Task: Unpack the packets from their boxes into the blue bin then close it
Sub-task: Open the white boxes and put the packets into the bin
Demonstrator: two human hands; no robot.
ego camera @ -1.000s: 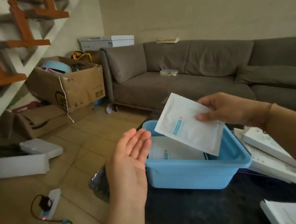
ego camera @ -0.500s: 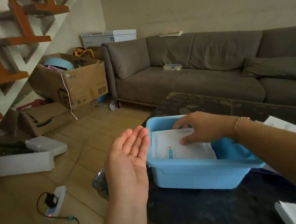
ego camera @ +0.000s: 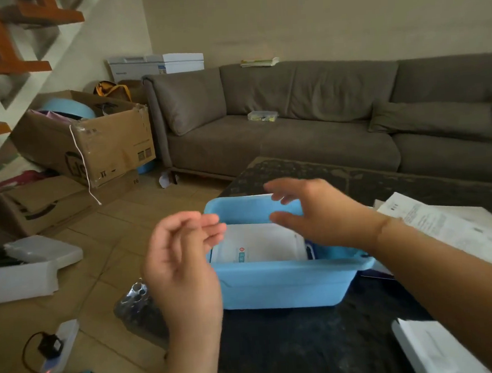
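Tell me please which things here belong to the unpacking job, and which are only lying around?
Belong to the job:
blue bin
white packet lying in it
white boxes on the dark table
left hand, right hand, both empty

Only lying around:
sofa
cardboard box
power strip

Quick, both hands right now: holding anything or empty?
Left hand: open, fingers loosely curled, holding nothing, beside the blue bin.
Right hand: open, holding nothing, above the bin; a white packet lies inside.
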